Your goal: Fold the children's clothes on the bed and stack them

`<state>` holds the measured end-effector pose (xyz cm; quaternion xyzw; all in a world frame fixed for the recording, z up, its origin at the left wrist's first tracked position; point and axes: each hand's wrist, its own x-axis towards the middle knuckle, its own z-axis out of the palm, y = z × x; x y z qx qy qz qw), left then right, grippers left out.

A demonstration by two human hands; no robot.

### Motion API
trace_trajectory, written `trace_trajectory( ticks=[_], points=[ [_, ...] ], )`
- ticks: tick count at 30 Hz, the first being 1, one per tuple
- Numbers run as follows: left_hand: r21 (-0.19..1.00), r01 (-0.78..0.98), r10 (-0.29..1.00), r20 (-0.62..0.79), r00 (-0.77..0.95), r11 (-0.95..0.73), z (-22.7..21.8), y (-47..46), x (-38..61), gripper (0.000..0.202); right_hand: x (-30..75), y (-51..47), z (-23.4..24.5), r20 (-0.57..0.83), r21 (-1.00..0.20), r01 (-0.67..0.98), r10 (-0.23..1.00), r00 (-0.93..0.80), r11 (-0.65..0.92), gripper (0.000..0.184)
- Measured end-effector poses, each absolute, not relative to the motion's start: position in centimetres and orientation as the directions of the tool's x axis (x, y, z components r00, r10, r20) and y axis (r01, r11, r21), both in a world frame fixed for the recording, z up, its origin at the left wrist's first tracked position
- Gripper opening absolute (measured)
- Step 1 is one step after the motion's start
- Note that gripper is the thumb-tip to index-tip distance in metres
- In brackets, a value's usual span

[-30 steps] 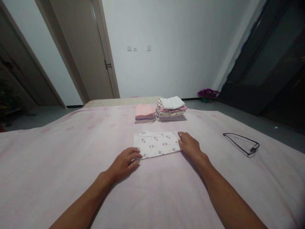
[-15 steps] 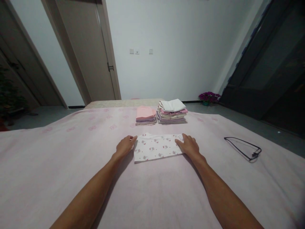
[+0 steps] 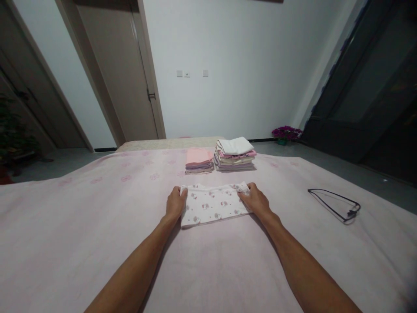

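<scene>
A folded white cloth with small pink prints (image 3: 213,205) lies on the pink bedsheet (image 3: 97,226) in front of me. My left hand (image 3: 176,203) grips its far left corner, fingers closed on the fabric. At the far right corner my right hand (image 3: 255,201) pinches the edge, which is slightly lifted there. Both forearms reach out over the sheet from the near edge.
Behind the cloth stand two stacks of folded clothes, a low pink one (image 3: 198,160) and a taller one topped in white (image 3: 234,153). A black wire hanger (image 3: 335,203) lies to the right. A door (image 3: 120,74) and potted purple flowers (image 3: 286,132) are beyond the bed.
My left hand slid from the cloth's near left corner up to its far left corner. The right hand shifted onto the far right corner, and both now grip the far edge.
</scene>
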<state>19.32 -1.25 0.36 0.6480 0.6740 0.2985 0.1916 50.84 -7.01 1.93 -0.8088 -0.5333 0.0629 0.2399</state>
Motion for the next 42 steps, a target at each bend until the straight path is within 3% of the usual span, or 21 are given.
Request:
trace_trajectory(
  ticks=[5, 8, 12, 14, 17, 21, 24, 27, 30, 42],
  points=[
    [0.644, 0.764, 0.967, 0.221, -0.125, -0.049, 1.9, -1.6, 16.0, 0.033, 48.4, -6.6, 2.2, 0.239, -0.789, 0.611, 0.881, 0.408, -0.069, 0.041],
    [0.557, 0.830, 0.962, 0.236, -0.134, -0.021, 2.5, -1.8, 12.8, 0.034, 46.1, -6.1, 2.1, 0.243, -0.838, 0.546, 0.898, 0.368, 0.003, 0.044],
    [0.386, 0.921, 0.986, 0.126, -0.110, 0.053, 1.8, -2.5, 9.7, 0.039, 43.8, -6.0, 1.5, 0.188, -0.628, 0.772, 0.944, 0.272, -0.097, 0.042],
    [0.387, 0.920, 0.985, 0.124, -0.121, 0.064, 1.2, -2.8, 9.0, 0.041, 43.5, -6.3, 1.3, 0.217, -0.514, 0.852, 0.946, 0.240, -0.099, 0.041],
    [0.464, 0.886, 0.957, 0.262, -0.121, -0.015, 0.9, -2.7, 8.5, 0.038, 43.6, -7.1, 1.4, 0.386, -0.369, 0.929, 0.905, 0.179, -0.027, 0.040],
    [0.398, 0.842, 0.876, 0.453, 0.166, -0.365, 1.6, -1.4, 8.5, 0.032, 42.3, -8.4, 2.1, 0.552, -0.136, 0.971, 0.829, -0.089, 0.195, 0.040],
    [0.274, 0.800, 0.838, 0.303, 0.454, -0.533, 2.7, -0.1, 9.0, 0.034, 40.7, -8.7, 2.2, 0.494, -0.041, 0.933, 0.819, -0.291, 0.356, 0.042],
    [0.183, 0.793, 0.814, 0.109, 0.570, -0.581, 3.8, 1.0, 9.7, 0.032, 40.0, -8.5, 1.6, 0.367, -0.006, 0.918, 0.855, -0.366, 0.396, 0.051],
    [0.164, 0.813, 0.828, 0.050, 0.558, -0.558, 4.7, 2.0, 10.3, 0.028, 40.4, -8.0, 0.7, 0.258, -0.005, 0.938, 0.907, -0.333, 0.346, 0.058],
    [0.338, 0.790, 0.792, -0.172, 0.585, -0.511, 7.6, 4.1, 9.4, 0.018, 40.8, -7.8, 0.3, 0.214, -0.034, 0.947, 0.928, -0.304, 0.318, 0.060]
  ],
)
